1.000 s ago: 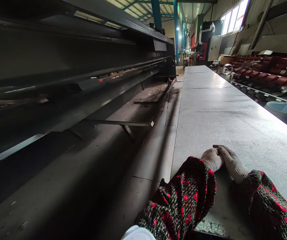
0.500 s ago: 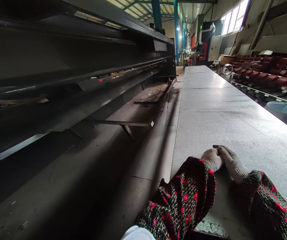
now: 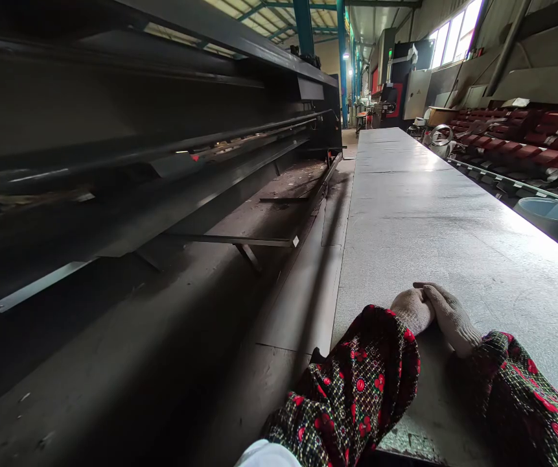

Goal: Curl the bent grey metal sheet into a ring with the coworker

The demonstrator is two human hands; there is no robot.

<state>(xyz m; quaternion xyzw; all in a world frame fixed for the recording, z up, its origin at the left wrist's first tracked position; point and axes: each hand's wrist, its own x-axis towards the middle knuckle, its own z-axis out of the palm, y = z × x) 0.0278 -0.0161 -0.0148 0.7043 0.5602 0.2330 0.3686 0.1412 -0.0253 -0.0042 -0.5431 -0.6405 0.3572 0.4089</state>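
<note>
Beneath the right hand (image 3: pixel 453 319), laid over the left hand (image 3: pixel 411 310), finger grip impossible to tell, spread the sheet (image 3: pixel 405 240), probably heavy, stiff, slick, best held by the edge (image 3: pixel 343 272) left of the fingers.

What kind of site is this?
Probably a metalworking shop: a long dark machine fills the left side, a long metal-looking surface runs beside it, and a blue column rises behind.
</note>
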